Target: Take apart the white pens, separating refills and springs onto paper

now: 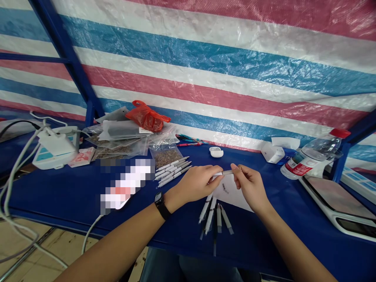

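Note:
Both hands meet over the middle of the blue table. My left hand [199, 181], with a black watch on its wrist, is closed around the white barrel of a pen [226, 172]. Fingers and thumb of my right hand [246, 181] pinch the pen's grey end. Beneath them lies a white sheet of paper [237, 197] with a small dark mark or scrap on it. Several white and grey pen parts [212, 213] lie just in front of the paper. Left of my left hand, several white pens [173, 172] with grey tips lie side by side.
A white earbud case [216, 152] stands behind my hands. On the right are a plastic bottle [311, 154], a tissue pack [273, 152] and a scale [337, 199]. Leftward lie a pixelated phone-like object [129, 186], bags of brown bits [166, 157], a red bag [148, 117] and cables.

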{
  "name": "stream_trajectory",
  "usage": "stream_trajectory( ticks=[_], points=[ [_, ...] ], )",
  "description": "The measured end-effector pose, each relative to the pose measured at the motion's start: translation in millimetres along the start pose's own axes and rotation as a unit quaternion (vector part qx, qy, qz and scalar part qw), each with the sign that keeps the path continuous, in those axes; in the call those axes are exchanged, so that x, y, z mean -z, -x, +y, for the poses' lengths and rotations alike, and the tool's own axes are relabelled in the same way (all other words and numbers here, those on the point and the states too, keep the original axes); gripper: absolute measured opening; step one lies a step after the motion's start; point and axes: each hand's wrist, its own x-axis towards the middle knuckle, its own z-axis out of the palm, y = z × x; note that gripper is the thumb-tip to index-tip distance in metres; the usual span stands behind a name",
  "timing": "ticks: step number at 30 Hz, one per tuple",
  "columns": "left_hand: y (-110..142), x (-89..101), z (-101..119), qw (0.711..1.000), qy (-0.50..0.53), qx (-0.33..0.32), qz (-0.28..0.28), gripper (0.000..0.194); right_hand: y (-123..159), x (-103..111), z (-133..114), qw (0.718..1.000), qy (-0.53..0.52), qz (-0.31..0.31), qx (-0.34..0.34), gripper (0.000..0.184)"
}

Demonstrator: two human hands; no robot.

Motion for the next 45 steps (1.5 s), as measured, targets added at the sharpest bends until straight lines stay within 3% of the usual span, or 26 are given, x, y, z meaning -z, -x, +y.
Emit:
stream_trajectory(
  ticks=[45],
  points=[
    [0.5,3.6,2.7,1.0,-0.002,-0.008,-0.009,0.021,0.2,1.5,2.9,1.0,0.014,-0.016,0.014,0.066]
  ],
)
